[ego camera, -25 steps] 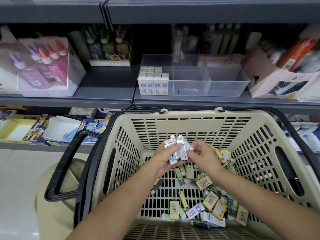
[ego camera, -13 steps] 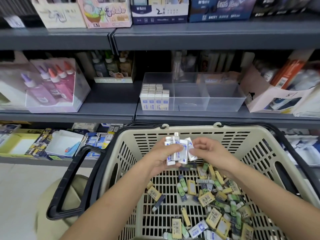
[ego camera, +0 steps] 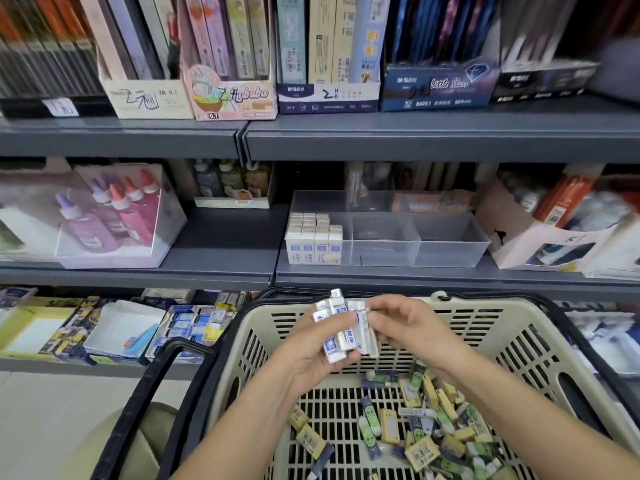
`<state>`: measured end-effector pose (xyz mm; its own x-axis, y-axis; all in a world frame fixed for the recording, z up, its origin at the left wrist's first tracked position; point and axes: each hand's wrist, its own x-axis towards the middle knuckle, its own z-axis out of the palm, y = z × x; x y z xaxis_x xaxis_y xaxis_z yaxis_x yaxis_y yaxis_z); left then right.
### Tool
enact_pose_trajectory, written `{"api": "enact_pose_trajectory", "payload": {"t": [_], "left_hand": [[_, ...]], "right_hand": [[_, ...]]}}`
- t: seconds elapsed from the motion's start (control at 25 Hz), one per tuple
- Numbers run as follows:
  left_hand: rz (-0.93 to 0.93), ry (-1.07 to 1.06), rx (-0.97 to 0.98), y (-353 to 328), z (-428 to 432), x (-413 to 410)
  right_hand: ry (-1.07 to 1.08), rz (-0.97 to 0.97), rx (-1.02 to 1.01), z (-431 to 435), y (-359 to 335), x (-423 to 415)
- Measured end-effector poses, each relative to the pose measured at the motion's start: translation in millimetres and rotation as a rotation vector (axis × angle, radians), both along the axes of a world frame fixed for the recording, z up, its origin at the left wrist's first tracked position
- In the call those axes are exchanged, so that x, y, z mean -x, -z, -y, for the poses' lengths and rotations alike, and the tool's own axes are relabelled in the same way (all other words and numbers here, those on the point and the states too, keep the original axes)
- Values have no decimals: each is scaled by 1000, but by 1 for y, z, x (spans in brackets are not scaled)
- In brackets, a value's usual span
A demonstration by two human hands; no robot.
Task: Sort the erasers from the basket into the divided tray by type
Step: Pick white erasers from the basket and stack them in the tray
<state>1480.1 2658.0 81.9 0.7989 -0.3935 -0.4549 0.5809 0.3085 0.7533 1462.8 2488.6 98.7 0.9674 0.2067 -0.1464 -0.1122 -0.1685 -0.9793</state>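
Left hand (ego camera: 311,356), palm up over the basket (ego camera: 512,327), fingers curled round a bundle of white-and-blue erasers (ego camera: 337,329) held upright and fanned; the print on their blue sleeves is too small to read. Right hand (ego camera: 407,327) meets the bundle from the right, thumb and fingertips pinching its outermost eraser. Basket is beige plastic with a black rim and handles. On its slatted floor lie loose erasers (ego camera: 433,422), yellow ones with barcode stickers and green ones with cartoon faces, piled toward the right. Divided tray (ego camera: 450,251), clear plastic, sits on the middle shelf beyond the basket; its left compartment holds standing erasers (ego camera: 315,239) of the same white-and-blue kind, in rows. Top shelf: white box (ego camera: 147,98) marked "2B 0.7"; pink box (ego camera: 230,98) tagged "0.7"; M&G box (ego camera: 329,97) with handwritten "2" and "HB"; blue M&G box (ego camera: 438,88), "840X1", script roughly "Little Star". Glue bottles (ego camera: 114,216) far left, labels blurred.
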Motion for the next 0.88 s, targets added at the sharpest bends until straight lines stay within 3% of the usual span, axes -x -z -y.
{"api": "enact_pose_trajectory", "payload": {"t": [0.2, 0.4, 0.72, 0.88], "left_hand": [[72, -102, -60, -10, -3, -3], [266, -198, -293, -14, -3, -8], [293, -238, -349, -13, 0, -7], [315, -367, -316, -28, -5, -35]], "right_hand": [[76, 13, -68, 2, -5, -6], [104, -133, -383, 0, -3, -9], [-23, -14, -165, 2, -15, -21], [6, 19, -31, 10, -34, -44]]}}
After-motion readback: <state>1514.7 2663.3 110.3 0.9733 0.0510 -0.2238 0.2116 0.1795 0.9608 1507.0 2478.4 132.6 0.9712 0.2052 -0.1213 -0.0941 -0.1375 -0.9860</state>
